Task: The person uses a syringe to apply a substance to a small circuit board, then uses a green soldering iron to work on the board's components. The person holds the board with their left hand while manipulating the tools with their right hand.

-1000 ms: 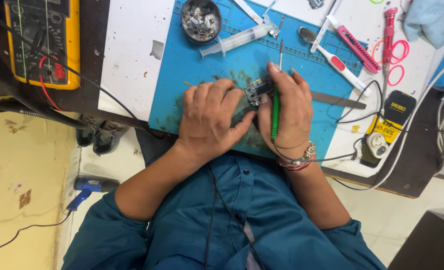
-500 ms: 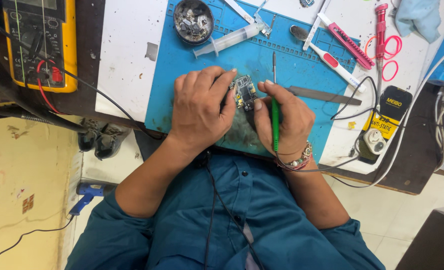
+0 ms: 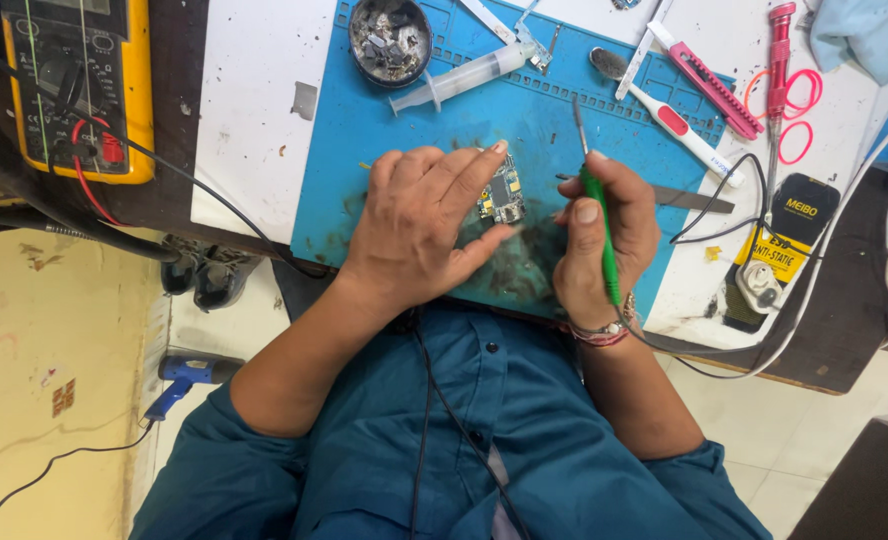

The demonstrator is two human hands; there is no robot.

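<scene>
The left hand (image 3: 419, 225) lies palm-down on the blue work mat (image 3: 364, 150), fingers extended and closed together. Its fingertips and thumb pinch a small circuit board (image 3: 504, 195) and press it flat against the mat. The board sits near the centre of the mat, between the two hands, with its component side facing up.

The right hand (image 3: 604, 245) is curled into a closed grip around a green-handled tool (image 3: 599, 235). The tool stands nearly upright in the view; its thin metal tip points away from the person, just to the right of the board. Contact between tip and board cannot be confirmed. A bracelet (image 3: 599, 335) circles the right wrist.

Items at the far edge of the mat:
- A round dish (image 3: 391, 40) holding small metal parts, upper left.
- A clear syringe (image 3: 464, 78) lying beside the dish.
- Metal tweezers (image 3: 534, 40) just beyond the syringe tip.

Items to the right of the mat, on the white surface:
- A pink utility knife (image 3: 709, 85).
- A red screwdriver (image 3: 776, 70).
- A flat metal blade (image 3: 694, 200) lying across the mat edge.

A yellow multimeter (image 3: 79, 85) rests well apart, at the far left, with red and black leads attached.
</scene>
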